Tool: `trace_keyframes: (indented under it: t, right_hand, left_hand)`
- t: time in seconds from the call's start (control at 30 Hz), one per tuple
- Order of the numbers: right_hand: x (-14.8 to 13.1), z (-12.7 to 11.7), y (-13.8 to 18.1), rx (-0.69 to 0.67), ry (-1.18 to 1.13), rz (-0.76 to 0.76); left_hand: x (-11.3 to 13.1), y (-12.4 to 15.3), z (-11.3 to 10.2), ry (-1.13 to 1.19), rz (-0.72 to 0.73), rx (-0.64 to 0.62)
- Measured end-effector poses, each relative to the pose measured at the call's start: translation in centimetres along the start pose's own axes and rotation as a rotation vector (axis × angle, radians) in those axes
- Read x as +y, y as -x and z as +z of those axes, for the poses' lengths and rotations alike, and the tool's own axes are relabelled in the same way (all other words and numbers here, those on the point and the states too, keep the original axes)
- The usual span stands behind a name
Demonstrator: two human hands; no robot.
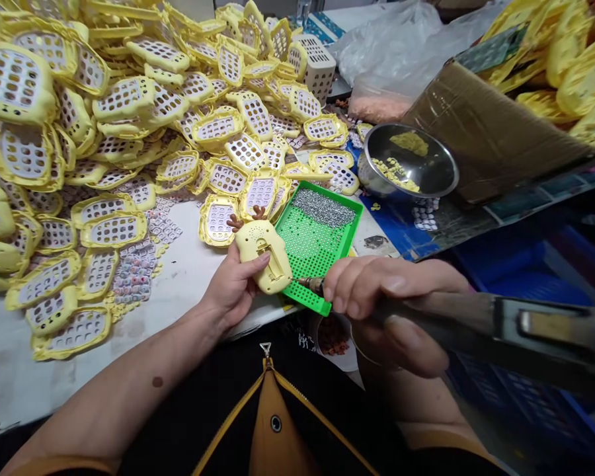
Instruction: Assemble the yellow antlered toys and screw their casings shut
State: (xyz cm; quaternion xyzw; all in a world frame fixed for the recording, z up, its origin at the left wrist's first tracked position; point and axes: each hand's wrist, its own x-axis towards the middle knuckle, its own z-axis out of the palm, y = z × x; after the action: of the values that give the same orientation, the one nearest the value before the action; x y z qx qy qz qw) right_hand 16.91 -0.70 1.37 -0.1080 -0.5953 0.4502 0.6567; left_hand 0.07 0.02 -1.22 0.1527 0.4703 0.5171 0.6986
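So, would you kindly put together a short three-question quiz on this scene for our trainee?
1. True or false: the left hand holds the antlered yellow case while the right hand holds the dark tool.
2. Pick one: where in the green tray is the heap of small silvery pieces? A) At the end nearest the person; B) At the far end; C) In the very middle.
3. Fill in the colour: the metal bowl beside the cardboard box has small ____ pieces in it.

Key: 1. True. 2. B. 3. Yellow.
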Motion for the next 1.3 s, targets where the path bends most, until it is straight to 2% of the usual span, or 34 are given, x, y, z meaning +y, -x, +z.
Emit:
trace_keyframes:
  t: [0.3,0.57,0.8,0.97,1.13,1.3]
  right_hand:
    - [0.5,0.0,-0.1,0.036,-0.044,0.044]
    - [1.3,0.2,-0.7,-0.090,-0.050,0.068]
    - [1.6,0.4,-0.6,-0.094,-0.059,0.079]
    - [0.5,0.6,-0.4,-0.081,-0.029,0.065]
    - [0.0,-1.1,-1.2,0.041,0.071,-0.013]
    - [3.5,-4.4,-1.1,0.171,0.180,0.002]
  left_hand:
    - [0.1,0.1,0.1,-0.039,-0.033,-0.014]
    - [-0.2,-0.1,0.3,-0.055,0.012,-0.010]
    - [-0.2,-0.1,0.3,-0.099,0.019,-0.044]
    - [-0.4,-0.4,0.3,-0.115,0.052,-0.031]
    - [-0.5,-0.5,0.2,-0.096,0.059,-0.027]
    - [-0.2,-0.3,0.2,-0.089,0.028,-0.014]
